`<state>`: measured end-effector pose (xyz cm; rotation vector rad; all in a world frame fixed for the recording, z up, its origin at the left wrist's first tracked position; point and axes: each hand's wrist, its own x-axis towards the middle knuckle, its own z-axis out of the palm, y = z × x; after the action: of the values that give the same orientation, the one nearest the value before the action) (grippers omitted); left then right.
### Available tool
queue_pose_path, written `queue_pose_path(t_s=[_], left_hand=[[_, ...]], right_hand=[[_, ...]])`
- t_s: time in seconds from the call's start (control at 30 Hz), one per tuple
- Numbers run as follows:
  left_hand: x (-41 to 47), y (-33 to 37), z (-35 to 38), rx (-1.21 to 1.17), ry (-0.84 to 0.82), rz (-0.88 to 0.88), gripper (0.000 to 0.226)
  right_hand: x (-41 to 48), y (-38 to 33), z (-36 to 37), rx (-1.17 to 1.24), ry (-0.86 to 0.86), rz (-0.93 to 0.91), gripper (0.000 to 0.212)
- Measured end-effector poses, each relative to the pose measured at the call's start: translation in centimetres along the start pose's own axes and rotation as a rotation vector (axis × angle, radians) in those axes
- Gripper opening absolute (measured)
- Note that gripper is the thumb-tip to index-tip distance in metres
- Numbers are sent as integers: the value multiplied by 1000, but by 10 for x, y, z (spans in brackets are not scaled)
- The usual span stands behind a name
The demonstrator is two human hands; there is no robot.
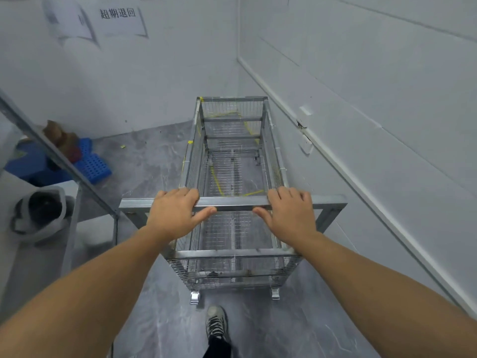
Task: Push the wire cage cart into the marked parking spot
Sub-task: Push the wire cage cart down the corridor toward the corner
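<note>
An empty wire cage cart (232, 156) of grey metal stands lengthwise in front of me, its far end near the corner of the room. Its wide handle bar (233, 204) runs across the near end. My left hand (175, 213) grips the bar left of centre, fingers over the top and thumb under. My right hand (289, 213) grips it right of centre the same way. Yellow tape lines (218, 183) of the marked spot show on the floor through the cart's mesh bottom and along its left side.
A white wall (361, 112) runs close along the cart's right side, another closes the far end. At left stand a metal shelf frame (64, 161), blue plastic crates (95, 166) with a brown object, and a grey sack (41, 213). My shoe (216, 322) is behind the cart.
</note>
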<state>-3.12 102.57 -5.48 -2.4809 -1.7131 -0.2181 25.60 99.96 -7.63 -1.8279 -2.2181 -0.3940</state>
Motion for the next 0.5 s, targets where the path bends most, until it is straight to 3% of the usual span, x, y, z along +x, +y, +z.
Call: queue_pose_path(t_s=[0.5], left_hand=[[179, -59, 33, 10, -18, 19, 61]], right_hand=[[173, 38, 61, -42, 12, 42, 55]])
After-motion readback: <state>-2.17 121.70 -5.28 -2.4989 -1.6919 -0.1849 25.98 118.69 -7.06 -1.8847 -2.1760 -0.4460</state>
